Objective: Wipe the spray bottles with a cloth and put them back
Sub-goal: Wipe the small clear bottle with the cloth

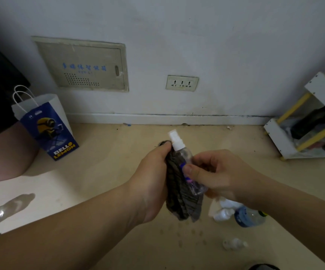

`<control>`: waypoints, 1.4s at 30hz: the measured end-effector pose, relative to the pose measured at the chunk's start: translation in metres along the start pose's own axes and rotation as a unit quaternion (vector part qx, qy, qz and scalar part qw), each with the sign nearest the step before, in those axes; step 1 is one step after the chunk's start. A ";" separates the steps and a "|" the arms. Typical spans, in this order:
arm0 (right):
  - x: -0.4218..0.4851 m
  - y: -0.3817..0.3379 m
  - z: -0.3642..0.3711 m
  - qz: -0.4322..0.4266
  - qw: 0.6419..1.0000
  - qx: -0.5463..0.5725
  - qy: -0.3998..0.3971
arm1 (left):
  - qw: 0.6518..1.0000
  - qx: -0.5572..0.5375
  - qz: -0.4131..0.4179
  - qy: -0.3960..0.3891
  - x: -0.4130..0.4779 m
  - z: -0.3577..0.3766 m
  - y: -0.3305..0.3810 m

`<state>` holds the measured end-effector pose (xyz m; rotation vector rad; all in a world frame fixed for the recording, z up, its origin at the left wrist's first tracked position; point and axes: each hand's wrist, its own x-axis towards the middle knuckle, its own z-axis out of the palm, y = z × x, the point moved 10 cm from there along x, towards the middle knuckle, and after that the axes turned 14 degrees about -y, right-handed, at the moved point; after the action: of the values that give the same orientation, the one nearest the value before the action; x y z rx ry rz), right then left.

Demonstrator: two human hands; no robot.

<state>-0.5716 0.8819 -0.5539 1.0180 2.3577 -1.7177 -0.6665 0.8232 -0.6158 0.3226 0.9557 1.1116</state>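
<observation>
A small clear spray bottle [185,152] with a white nozzle and a blue label is held up over the floor, tilted with its top to the upper left. My right hand [216,172] grips its lower body, thumb across the label. My left hand [150,176] grips a dark grey-green cloth [179,195] pressed against the bottle's left side; the cloth hangs down below both hands. More small bottles lie on the floor below: a white-capped one [223,214], a blue-labelled one [249,217] and a tiny clear one [233,244].
A blue and white paper bag [48,125] stands at the left by the wall. A white and yellow rack [309,121] stands at the right. A clear bottle [9,207] lies at the far left. The wall holds a socket [182,82] and a panel [83,65].
</observation>
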 end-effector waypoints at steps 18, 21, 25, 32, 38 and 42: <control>0.004 0.026 -0.002 0.093 0.992 0.063 0.063 | 0.999 -0.006 0.012 0.043 0.006 0.000 0.002; 0.000 0.020 -0.007 0.062 0.990 0.108 0.071 | 0.999 -0.028 -0.021 0.024 0.007 0.006 -0.023; -0.001 0.005 0.002 -0.012 0.982 0.183 0.042 | 0.999 -0.022 -0.023 -0.023 0.000 0.007 -0.020; 0.005 -0.006 -0.007 -0.023 0.994 -0.056 0.090 | 0.994 -0.078 -0.025 -0.079 -0.013 0.028 0.005; -0.010 -0.008 -0.038 -0.001 0.986 0.048 0.158 | 0.996 0.022 0.054 0.067 -0.015 -0.007 0.028; -0.014 0.010 -0.036 0.005 0.942 0.293 0.165 | 0.986 0.099 0.088 0.103 -0.019 -0.012 0.037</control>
<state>-0.5434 0.9078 -0.5422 1.4900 2.0122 -2.4963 -0.7007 0.8205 -0.5894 0.4667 1.2444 1.2306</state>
